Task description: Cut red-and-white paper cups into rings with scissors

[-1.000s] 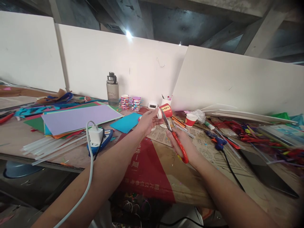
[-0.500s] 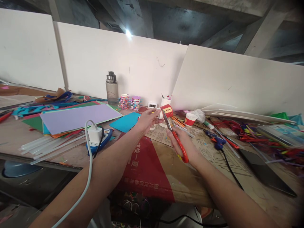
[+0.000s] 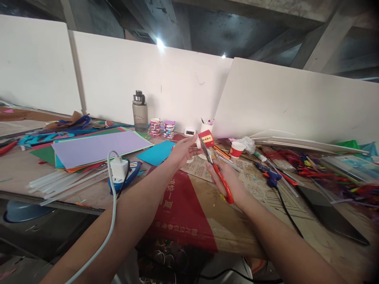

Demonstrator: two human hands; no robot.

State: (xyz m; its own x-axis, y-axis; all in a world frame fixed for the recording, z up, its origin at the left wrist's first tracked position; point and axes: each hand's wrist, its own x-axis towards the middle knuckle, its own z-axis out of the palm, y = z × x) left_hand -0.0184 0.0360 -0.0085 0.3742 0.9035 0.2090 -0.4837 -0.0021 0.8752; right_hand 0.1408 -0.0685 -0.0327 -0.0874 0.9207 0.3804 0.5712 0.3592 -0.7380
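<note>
One view, head camera. I log the left hand [image 3: 184, 150] closed on a small red-and-white paper cup [image 3: 205, 139], tipped sideways above the brown cardboard sheet [image 3: 207, 221]; the right hand [image 3: 227, 182] grips red-handled scissors [image 3: 217, 171], blades parted at the cup's rim.

Both forearms are bare from elbow to wrist, with no sleeves, watch or bracelet. The left hand [image 3: 184, 152] and right hand [image 3: 226, 179] wear no gloves or rings.
</note>
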